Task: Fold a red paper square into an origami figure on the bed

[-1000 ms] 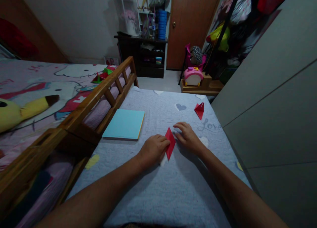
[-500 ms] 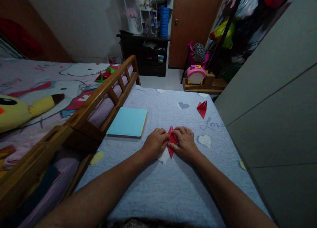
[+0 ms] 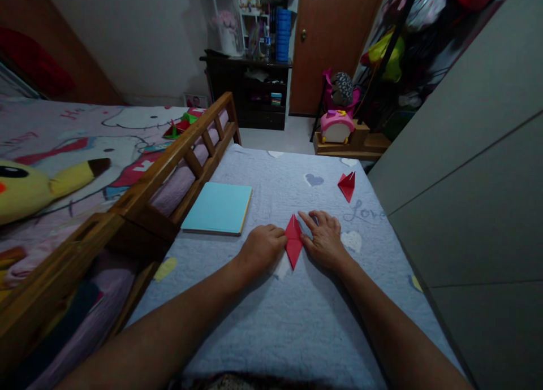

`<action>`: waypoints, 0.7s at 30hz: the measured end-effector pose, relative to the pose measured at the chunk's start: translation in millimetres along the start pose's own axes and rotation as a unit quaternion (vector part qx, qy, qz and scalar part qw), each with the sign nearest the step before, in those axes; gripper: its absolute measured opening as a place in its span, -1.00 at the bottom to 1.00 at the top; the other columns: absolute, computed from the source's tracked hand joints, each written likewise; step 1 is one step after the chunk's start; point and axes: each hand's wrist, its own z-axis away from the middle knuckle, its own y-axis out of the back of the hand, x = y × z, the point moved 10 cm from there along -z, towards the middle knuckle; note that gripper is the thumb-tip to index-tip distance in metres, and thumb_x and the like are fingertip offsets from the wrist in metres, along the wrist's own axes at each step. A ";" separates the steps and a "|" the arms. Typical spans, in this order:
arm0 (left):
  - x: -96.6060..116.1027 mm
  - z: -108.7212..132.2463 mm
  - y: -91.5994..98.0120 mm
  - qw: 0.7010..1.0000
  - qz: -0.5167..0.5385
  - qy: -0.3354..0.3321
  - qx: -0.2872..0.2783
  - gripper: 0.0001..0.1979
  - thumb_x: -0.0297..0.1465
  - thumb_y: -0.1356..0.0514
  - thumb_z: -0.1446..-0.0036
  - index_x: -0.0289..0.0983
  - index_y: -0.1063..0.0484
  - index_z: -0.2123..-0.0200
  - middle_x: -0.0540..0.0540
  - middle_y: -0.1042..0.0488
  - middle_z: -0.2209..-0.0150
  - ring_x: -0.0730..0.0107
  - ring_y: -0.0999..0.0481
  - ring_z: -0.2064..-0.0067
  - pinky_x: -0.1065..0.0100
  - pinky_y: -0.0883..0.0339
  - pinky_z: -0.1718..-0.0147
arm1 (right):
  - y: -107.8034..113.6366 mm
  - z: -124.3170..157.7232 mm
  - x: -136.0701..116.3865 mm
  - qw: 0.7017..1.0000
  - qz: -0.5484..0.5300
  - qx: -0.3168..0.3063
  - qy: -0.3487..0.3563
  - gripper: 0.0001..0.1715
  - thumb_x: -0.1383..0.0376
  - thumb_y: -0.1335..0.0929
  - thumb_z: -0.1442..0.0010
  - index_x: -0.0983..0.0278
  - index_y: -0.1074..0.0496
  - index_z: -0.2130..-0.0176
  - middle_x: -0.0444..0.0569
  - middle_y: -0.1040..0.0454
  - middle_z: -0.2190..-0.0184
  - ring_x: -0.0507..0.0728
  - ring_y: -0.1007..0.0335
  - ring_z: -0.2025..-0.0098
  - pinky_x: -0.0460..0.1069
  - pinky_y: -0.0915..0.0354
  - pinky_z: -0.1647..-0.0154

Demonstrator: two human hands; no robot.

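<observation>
A red folded origami paper [image 3: 293,243], shaped like a long narrow diamond, lies on the light blue bedspread [image 3: 271,333]. At its left edge, my left hand [image 3: 263,247] is closed, pinching the paper between thumb and fingers. My right hand [image 3: 324,239] rests at the right edge with its fingers spread; its thumb touches or nearly touches the paper. Farther off to the right lies a second red folded paper [image 3: 347,186], with points sticking up. Left of my hands is a square stack of light blue paper [image 3: 218,208].
A wooden bed rail [image 3: 186,158] runs along the left, with a yellow plush toy [image 3: 46,186] on the bed beyond it. Pale cabinet doors [image 3: 475,209] border the right side. A dark shelf unit [image 3: 250,96] and a brown door [image 3: 331,45] stand at the back.
My right hand has lifted off the paper's face and shifted right, its fingers spreading. More of the red paper shows. The left hand stays at the left edge.
</observation>
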 end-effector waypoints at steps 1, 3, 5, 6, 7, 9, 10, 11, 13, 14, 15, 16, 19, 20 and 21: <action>2.5 1.4 -0.1 1.000 -0.012 -0.005 -0.008 -0.90 -0.49 -0.19 -0.22 -0.29 -0.53 0.28 -0.16 -0.55 0.25 0.18 -0.49 0.18 0.20 -0.35 0.20 | -0.6 0.6 1.1 1.000 0.002 -0.003 0.001 -0.36 0.20 -0.29 -0.28 0.04 -0.20 -0.32 0.10 -0.28 -0.20 0.41 -0.03 -0.27 0.39 0.08 -0.26; 6.2 2.9 0.3 0.999 -0.029 -0.015 -0.012 -0.90 -0.49 -0.19 -0.22 -0.31 -0.53 0.26 -0.19 -0.55 0.23 0.14 -0.50 0.16 0.17 -0.38 0.20 | -0.8 1.5 2.4 1.000 0.002 -0.008 0.003 -0.33 0.21 -0.29 -0.27 0.06 -0.17 -0.33 0.11 -0.26 -0.21 0.41 -0.02 -0.28 0.39 0.08 -0.27; 9.1 2.6 1.0 0.999 -0.024 -0.035 -0.005 -0.89 -0.49 -0.18 -0.23 -0.32 -0.53 0.24 -0.20 -0.55 0.20 0.15 -0.50 0.13 0.17 -0.39 0.17 | 3.3 2.2 1.8 1.000 -0.008 0.000 0.008 -0.32 0.25 -0.30 -0.25 0.11 -0.18 -0.33 0.13 -0.25 -0.22 0.40 -0.02 -0.28 0.37 0.08 -0.28; 10.4 1.9 1.5 0.999 -0.013 -0.050 0.001 -0.89 -0.48 -0.18 -0.24 -0.31 -0.52 0.22 -0.20 -0.55 0.18 0.16 -0.49 0.11 0.18 -0.39 0.14 | 7.0 2.7 -0.1 1.000 -0.019 0.010 0.015 -0.33 0.28 -0.30 -0.23 0.15 -0.20 -0.31 0.14 -0.25 -0.21 0.38 -0.03 -0.27 0.34 0.07 -0.28; 11.2 1.2 1.9 0.998 0.002 -0.066 0.007 -0.89 -0.47 -0.18 -0.25 -0.31 -0.52 0.21 -0.18 -0.55 0.17 0.19 -0.49 0.10 0.20 -0.39 0.11 | 11.0 3.3 -3.5 0.999 -0.037 0.019 0.029 -0.37 0.32 -0.31 -0.22 0.20 -0.25 -0.27 0.15 -0.26 -0.19 0.35 -0.05 -0.26 0.30 0.04 -0.28; 10.6 0.0 3.0 0.995 0.031 -0.090 0.020 -0.89 -0.45 -0.18 -0.26 -0.29 -0.50 0.19 -0.15 -0.55 0.17 0.23 -0.49 0.11 0.22 -0.38 0.08 | 16.7 5.3 -15.0 0.993 -0.086 0.024 0.075 -0.53 0.37 -0.30 -0.20 0.24 -0.38 -0.11 0.14 -0.33 -0.11 0.29 -0.14 -0.18 0.21 -0.06 -0.22; 9.1 -0.4 3.4 0.994 0.045 -0.095 0.024 -0.89 -0.44 -0.17 -0.27 -0.28 -0.50 0.19 -0.13 -0.56 0.18 0.25 -0.49 0.12 0.23 -0.38 0.09 | 17.2 6.8 -21.7 0.989 -0.110 0.014 0.102 -0.63 0.39 -0.29 -0.20 0.24 -0.43 -0.01 0.11 -0.37 -0.05 0.26 -0.19 -0.13 0.17 -0.11 -0.18; 7.2 -0.5 3.8 0.993 0.060 -0.096 0.027 -0.89 -0.45 -0.16 -0.28 -0.27 -0.50 0.20 -0.12 -0.56 0.19 0.26 -0.49 0.13 0.25 -0.38 0.10 | 16.2 8.5 -27.9 0.984 -0.130 -0.002 0.125 -0.70 0.42 -0.28 -0.19 0.24 -0.46 0.09 0.08 -0.41 0.01 0.24 -0.23 -0.07 0.15 -0.15 -0.13; 3.9 0.0 5.6 0.991 0.091 -0.091 0.030 -0.85 -0.50 -0.13 -0.26 -0.26 -0.51 0.19 -0.11 -0.56 0.20 0.28 -0.49 0.13 0.27 -0.38 0.10 | 12.4 11.9 -37.1 0.975 -0.152 -0.036 0.157 -0.69 0.49 -0.27 -0.13 0.23 -0.46 0.18 0.03 -0.46 0.09 0.21 -0.28 0.00 0.12 -0.17 -0.08; 2.9 0.6 7.2 0.990 0.106 -0.088 0.031 -0.82 -0.53 -0.13 -0.22 -0.27 -0.51 0.18 -0.12 -0.56 0.18 0.28 -0.49 0.10 0.28 -0.38 0.08 | 11.1 13.2 -39.5 0.973 -0.158 -0.046 0.164 -0.64 0.53 -0.27 -0.08 0.22 -0.46 0.17 0.01 -0.46 0.09 0.20 -0.28 0.01 0.12 -0.16 -0.08; 2.6 1.4 9.0 0.989 0.119 -0.085 0.031 -0.78 -0.56 -0.14 -0.17 -0.28 -0.51 0.15 -0.14 -0.55 0.15 0.27 -0.48 0.07 0.28 -0.37 0.05 | 10.7 14.0 -40.6 0.971 -0.161 -0.051 0.167 -0.57 0.55 -0.27 -0.04 0.22 -0.46 0.13 0.01 -0.47 0.08 0.20 -0.29 -0.01 0.12 -0.16 -0.09; 2.6 2.1 10.8 0.988 0.130 -0.082 0.030 -0.74 -0.57 -0.15 -0.12 -0.29 -0.50 0.12 -0.16 -0.54 0.11 0.25 -0.47 0.04 0.27 -0.36 0.02 | 11.2 14.5 -40.8 0.971 -0.165 -0.052 0.167 -0.52 0.57 -0.27 0.00 0.23 -0.45 0.10 0.01 -0.46 0.06 0.20 -0.28 -0.02 0.13 -0.15 -0.10; 2.1 2.4 13.3 0.986 0.151 -0.069 0.018 -0.70 -0.51 -0.22 -0.06 -0.29 -0.49 0.09 -0.18 -0.51 0.07 0.19 -0.44 -0.01 0.22 -0.34 -0.04 | 14.3 14.2 -39.0 0.969 -0.181 -0.054 0.159 -0.52 0.55 -0.29 -0.01 0.22 -0.45 0.08 0.02 -0.46 0.02 0.20 -0.29 -0.05 0.14 -0.15 -0.13; 0.9 1.8 13.2 0.985 0.158 -0.062 0.013 -0.71 -0.47 -0.24 -0.06 -0.28 -0.49 0.09 -0.17 -0.51 0.06 0.19 -0.43 -0.01 0.22 -0.34 -0.05 | 15.2 14.0 -38.7 0.968 -0.186 -0.058 0.159 -0.56 0.53 -0.31 -0.03 0.22 -0.45 0.09 0.02 -0.47 0.02 0.21 -0.30 -0.05 0.14 -0.16 -0.13; -0.9 0.9 12.5 0.984 0.166 -0.055 0.010 -0.72 -0.44 -0.25 -0.07 -0.27 -0.49 0.10 -0.16 -0.51 0.06 0.19 -0.43 -0.01 0.21 -0.34 -0.05 | 16.0 13.8 -38.7 0.966 -0.191 -0.063 0.160 -0.60 0.51 -0.32 -0.06 0.21 -0.45 0.11 0.02 -0.48 0.02 0.21 -0.31 -0.05 0.15 -0.17 -0.12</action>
